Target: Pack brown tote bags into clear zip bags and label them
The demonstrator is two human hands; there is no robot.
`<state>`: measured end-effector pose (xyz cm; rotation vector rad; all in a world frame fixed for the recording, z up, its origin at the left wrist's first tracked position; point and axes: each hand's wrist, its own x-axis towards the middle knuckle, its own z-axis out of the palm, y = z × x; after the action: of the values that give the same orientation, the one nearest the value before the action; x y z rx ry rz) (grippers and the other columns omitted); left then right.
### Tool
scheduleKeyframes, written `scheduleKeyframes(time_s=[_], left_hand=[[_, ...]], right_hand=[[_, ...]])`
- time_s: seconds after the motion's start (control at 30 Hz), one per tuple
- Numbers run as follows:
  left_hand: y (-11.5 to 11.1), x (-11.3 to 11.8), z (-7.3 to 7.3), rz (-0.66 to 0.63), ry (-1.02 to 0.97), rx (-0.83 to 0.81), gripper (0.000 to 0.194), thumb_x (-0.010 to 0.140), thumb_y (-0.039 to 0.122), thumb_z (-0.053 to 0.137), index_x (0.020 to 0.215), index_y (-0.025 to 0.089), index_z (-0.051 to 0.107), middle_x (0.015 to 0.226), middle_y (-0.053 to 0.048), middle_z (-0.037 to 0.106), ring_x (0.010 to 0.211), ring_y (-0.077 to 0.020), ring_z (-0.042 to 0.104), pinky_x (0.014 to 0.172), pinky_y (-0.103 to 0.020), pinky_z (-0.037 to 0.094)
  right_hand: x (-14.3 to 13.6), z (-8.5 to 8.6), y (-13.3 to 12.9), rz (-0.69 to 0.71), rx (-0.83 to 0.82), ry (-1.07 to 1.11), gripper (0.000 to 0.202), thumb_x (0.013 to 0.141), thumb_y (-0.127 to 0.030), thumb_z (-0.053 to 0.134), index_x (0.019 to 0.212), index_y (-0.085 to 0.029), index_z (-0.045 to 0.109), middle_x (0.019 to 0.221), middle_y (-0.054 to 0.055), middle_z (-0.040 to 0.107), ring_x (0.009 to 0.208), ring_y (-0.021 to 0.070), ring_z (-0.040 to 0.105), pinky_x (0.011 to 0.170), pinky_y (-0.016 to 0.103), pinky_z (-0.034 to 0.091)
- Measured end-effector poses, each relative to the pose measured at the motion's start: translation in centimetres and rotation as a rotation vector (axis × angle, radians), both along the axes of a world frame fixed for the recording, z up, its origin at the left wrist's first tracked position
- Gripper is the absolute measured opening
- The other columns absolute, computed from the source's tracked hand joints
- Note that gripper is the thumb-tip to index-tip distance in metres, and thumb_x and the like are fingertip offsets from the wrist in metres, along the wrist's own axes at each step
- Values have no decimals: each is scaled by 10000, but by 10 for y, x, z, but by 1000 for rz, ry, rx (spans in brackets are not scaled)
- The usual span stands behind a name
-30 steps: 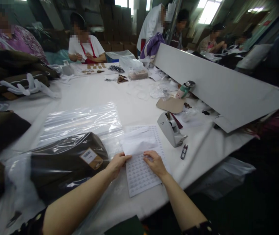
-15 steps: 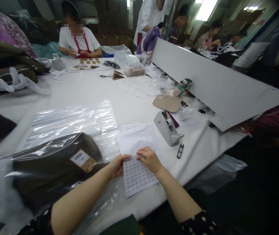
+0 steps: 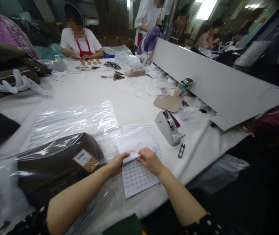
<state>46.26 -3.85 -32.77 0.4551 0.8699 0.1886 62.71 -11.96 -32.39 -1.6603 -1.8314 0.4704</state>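
Observation:
My left hand (image 3: 118,164) pinches the near left edge of a white paper sheet (image 3: 138,142). My right hand (image 3: 151,160) grips the same edge a little to the right, fingers bent over it. Beneath lies a sheet of printed labels (image 3: 140,178) in rows, partly covered by the paper and my right hand. Left of my hands rests a dark olive bag (image 3: 56,163) inside a clear plastic bag (image 3: 80,114). A brown tag with a white barcode sticker (image 3: 85,160) shows on it.
A grey tape dispenser (image 3: 169,128) and small thread snips (image 3: 181,150) lie to the right. Farther back are a bottle (image 3: 182,87), a beige card piece (image 3: 168,103) and a long white board (image 3: 215,85). Across the table (image 3: 80,85) a person in a red apron (image 3: 83,47) sits.
The near edge of the white paper has been lifted and folded up between my hands, uncovering more of the label sheet. My view has shifted slightly.

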Motion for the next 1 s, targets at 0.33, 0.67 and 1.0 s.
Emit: scheduleKeyframes(time_s=[0.33, 0.67, 1.0], left_hand=[[-3, -6, 13, 10, -110, -30, 343, 742, 339, 550, 926, 52, 597, 868, -164, 670, 873, -275, 636, 793, -376, 507], [-17, -6, 9, 29, -32, 255, 406, 563, 162, 747, 951, 91, 650, 915, -119, 695, 792, -248, 645, 785, -372, 492], [-26, -1, 22, -15, 78, 444, 369, 570, 208, 756, 916, 120, 664, 885, -89, 701, 853, -261, 625, 741, -321, 483]], right_hand=[[-3, -8, -7, -72, 165, -70, 89, 787, -206, 642, 873, -213, 620, 933, 73, 611, 932, 229, 542, 839, 397, 460], [-25, -2, -23, -351, -2, 10, 110, 785, -274, 645, 862, -197, 662, 865, 65, 670, 848, 233, 598, 810, 378, 465], [-36, 7, -31, -443, 21, 94, 84, 801, -249, 597, 776, -208, 666, 848, 59, 680, 824, 221, 605, 791, 366, 477]])
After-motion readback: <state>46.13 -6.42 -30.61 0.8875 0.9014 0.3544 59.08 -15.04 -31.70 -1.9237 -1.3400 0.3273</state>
